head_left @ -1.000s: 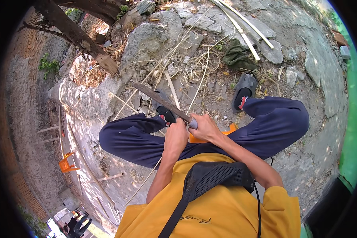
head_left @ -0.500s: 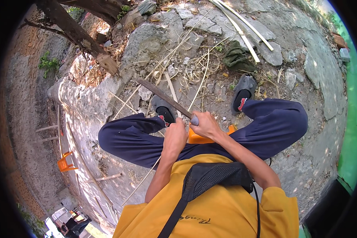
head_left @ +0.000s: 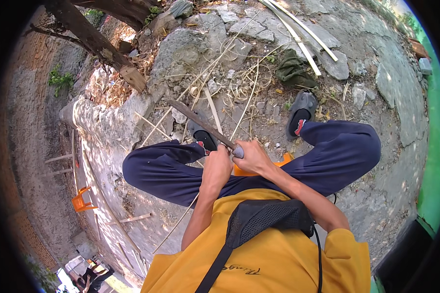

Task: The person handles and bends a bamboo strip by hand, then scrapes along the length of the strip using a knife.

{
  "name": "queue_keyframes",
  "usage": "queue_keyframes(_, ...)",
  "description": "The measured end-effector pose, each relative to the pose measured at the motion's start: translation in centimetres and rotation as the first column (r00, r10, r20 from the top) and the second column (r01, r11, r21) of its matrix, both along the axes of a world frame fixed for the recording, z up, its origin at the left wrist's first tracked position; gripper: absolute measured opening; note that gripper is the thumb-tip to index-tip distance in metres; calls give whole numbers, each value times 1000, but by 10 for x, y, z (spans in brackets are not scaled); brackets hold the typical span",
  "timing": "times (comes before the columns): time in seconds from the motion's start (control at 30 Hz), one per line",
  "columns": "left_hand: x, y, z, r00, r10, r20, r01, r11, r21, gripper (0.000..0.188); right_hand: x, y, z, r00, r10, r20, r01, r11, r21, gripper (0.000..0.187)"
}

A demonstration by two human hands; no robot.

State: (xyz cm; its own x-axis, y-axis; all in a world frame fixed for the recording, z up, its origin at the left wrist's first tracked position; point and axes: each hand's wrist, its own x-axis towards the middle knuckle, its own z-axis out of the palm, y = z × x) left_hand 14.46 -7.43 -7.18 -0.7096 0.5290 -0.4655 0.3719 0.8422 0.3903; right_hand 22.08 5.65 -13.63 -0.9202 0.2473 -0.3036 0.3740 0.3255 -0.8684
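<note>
My right hand (head_left: 253, 157) is closed round the pale grey handle of a long dark-bladed knife (head_left: 200, 121), whose blade slants away to the far left. Just beside it, my left hand (head_left: 216, 168) is closed on a pale split strip (head_left: 213, 110), likely bamboo or cane. The strip runs out beyond the knuckles and passes under the blade. Another thin pale length (head_left: 175, 227) trails below my left forearm to the near left; whether it is the same piece I cannot tell. Both hands work low between my spread knees, over an orange seat (head_left: 284, 160).
Loose thin strips (head_left: 252, 93) lie tangled on the broken stony ground ahead. Beyond my right foot are a dark green crumpled cloth (head_left: 296, 69) and long pale slats (head_left: 298, 41). A cut tree trunk (head_left: 98, 46) leans at far left. An orange chair (head_left: 83, 200) stands left.
Both hands and the knife have shifted very slightly toward my body. The left hand keeps its grip on the strip, the right on the knife handle.
</note>
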Motion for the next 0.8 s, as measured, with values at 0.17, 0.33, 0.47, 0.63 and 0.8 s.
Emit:
queue_keyframes(0.17, 0, 3, 1, 1000, -10, -1, 10, 1000, 0, 21, -2, 14, -7, 999, -23, 25, 23, 1000, -17, 31)
queue_keyframes(0.33, -6, -1, -1, 1000, -13, -5, 13, 1000, 5, 20, 6, 6, -2, 999, -2, -37, 1, 1000, -10, 29)
queue_keyframes(0.47, -3, 0, 0, 1000, -11, -22, 11, 1000, 9, 20, 4, 8, -2, 1000, 3, 9, -3, 1000, 16, 31)
queue_keyframes(0.63, -3, 2, -2, 999, -25, -34, 24, 999, -49, 20, 3, 4, -6, 1000, 7, -27, -6, 999, 42, 31)
queue_keyframes(0.8, -4, 2, 1, 998, -47, -42, 46, 999, -27, 20, -4, 11, 0, 1000, 9, 9, -9, 1000, 20, 31)
